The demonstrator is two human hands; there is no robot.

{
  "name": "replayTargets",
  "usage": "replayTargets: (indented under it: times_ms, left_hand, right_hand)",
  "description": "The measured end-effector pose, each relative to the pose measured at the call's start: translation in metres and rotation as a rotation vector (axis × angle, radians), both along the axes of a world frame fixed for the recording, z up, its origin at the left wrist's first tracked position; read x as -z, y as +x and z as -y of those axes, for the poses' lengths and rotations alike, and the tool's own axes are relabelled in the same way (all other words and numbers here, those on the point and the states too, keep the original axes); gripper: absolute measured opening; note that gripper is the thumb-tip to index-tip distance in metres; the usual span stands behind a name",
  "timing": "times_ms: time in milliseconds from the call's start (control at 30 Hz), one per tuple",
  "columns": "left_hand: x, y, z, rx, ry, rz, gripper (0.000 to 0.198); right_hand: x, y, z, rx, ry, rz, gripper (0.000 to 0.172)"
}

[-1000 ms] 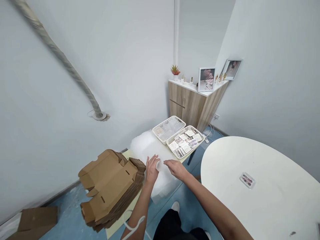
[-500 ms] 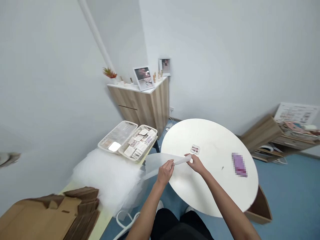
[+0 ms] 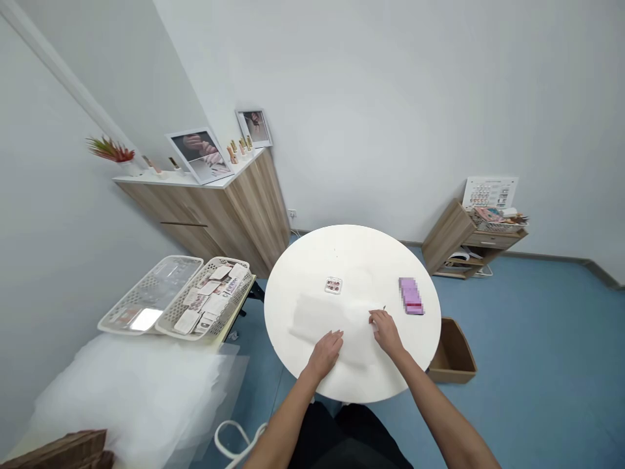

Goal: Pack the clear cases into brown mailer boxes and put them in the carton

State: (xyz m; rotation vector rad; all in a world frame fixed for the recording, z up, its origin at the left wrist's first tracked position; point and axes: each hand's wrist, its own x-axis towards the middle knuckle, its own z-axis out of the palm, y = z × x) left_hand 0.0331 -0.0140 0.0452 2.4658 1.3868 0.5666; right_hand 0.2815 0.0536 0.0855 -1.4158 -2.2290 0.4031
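A thin, translucent white foam sheet [image 3: 317, 316] lies spread on the round white table [image 3: 361, 254]. Flat on the sheet's near left part rests my left hand [image 3: 326, 355], fingers stretched out. At the sheet's right side my right hand [image 3: 387, 332] has its fingers curled, with the edge pinched between them. Just beyond the sheet sits a small clear case [image 3: 333, 285] with several dark pink pieces inside. A tiny dark object [image 3: 384, 307] lies by my right fingertips.
A blurred-out purple item [image 3: 411, 296] lies at the table's right. On the left, a side table bears stacked foam sheets [image 3: 131, 384], cardboard [image 3: 73, 449] and two white baskets, one full of small packets [image 3: 209, 303]. A brown bin [image 3: 452, 355] stands on the floor.
The sheet, held up between both hands before, now lies on the table. My left hand has flattened onto it. The view has swung right, toward the table.
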Motion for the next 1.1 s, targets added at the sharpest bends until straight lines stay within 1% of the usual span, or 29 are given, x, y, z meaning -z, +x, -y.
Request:
replayTargets:
  times_ms: [67,133,233,333,400,467,500,567,633,667,700,767,867,933,1000,1100]
  left_hand:
    - [0.019,0.002,0.007,-0.039,-0.048,-0.032,0.055]
    - [0.033,-0.001,0.010,-0.082,-0.085,-0.066,0.057]
    - [0.044,-0.016,0.009,-0.122,-0.109,-0.108,0.056]
    - [0.044,-0.044,0.003,-0.142,-0.089,-0.129,0.052]
    - [0.040,-0.067,-0.006,-0.155,-0.059,-0.152,0.049]
    - [0.034,-0.093,-0.018,-0.176,-0.033,-0.193,0.046]
    - [0.031,-0.105,-0.024,-0.190,-0.027,-0.214,0.046]
    - [0.025,-0.126,-0.035,-0.218,-0.024,-0.247,0.046]
    - [0.023,-0.138,-0.042,-0.262,-0.025,-0.255,0.046]
    - [0.024,-0.140,-0.043,-0.298,-0.027,-0.249,0.046]
    - [0.026,-0.139,-0.043,-0.345,-0.035,-0.236,0.048]
    - [0.031,-0.129,-0.038,-0.467,-0.079,-0.188,0.054]
    - [0.042,-0.100,-0.030,-0.645,-0.211,-0.082,0.064]
    - [0.050,-0.079,-0.026,-0.687,-0.255,-0.043,0.067]
    - [0.056,-0.065,-0.022,-0.700,-0.280,-0.097,0.069]
    - [0.063,-0.059,-0.013,-0.684,-0.219,-0.237,0.071]
  right_hand:
    - [0.018,0.001,0.004,-0.002,-0.028,0.070,0.049]
    - [0.031,-0.001,0.006,-0.014,-0.078,0.146,0.048]
    - [0.043,-0.008,0.009,-0.086,-0.170,0.238,0.046]
    - [0.045,-0.021,0.017,-0.185,-0.213,0.259,0.037]
    - [0.043,-0.032,0.025,-0.250,-0.193,0.243,0.029]
    - [0.040,-0.045,0.027,-0.316,-0.163,0.215,0.026]
    - [0.038,-0.051,0.025,-0.325,-0.156,0.199,0.024]
    - [0.036,-0.066,0.012,-0.271,-0.161,0.178,0.023]
    - [0.035,-0.081,-0.013,-0.147,-0.178,0.187,0.022]
    - [0.035,-0.090,-0.028,-0.092,-0.184,0.202,0.024]
    - [0.036,-0.098,-0.044,-0.046,-0.189,0.219,0.028]
    - [0.039,-0.115,-0.076,0.012,-0.197,0.254,0.041]
    - [0.048,-0.135,-0.116,0.037,-0.191,0.295,0.058]
    - [0.056,-0.143,-0.135,0.037,-0.203,0.320,0.066]
    - [0.064,-0.146,-0.147,0.031,-0.255,0.348,0.073]
    - [0.072,-0.141,-0.159,-0.022,-0.304,0.359,0.074]
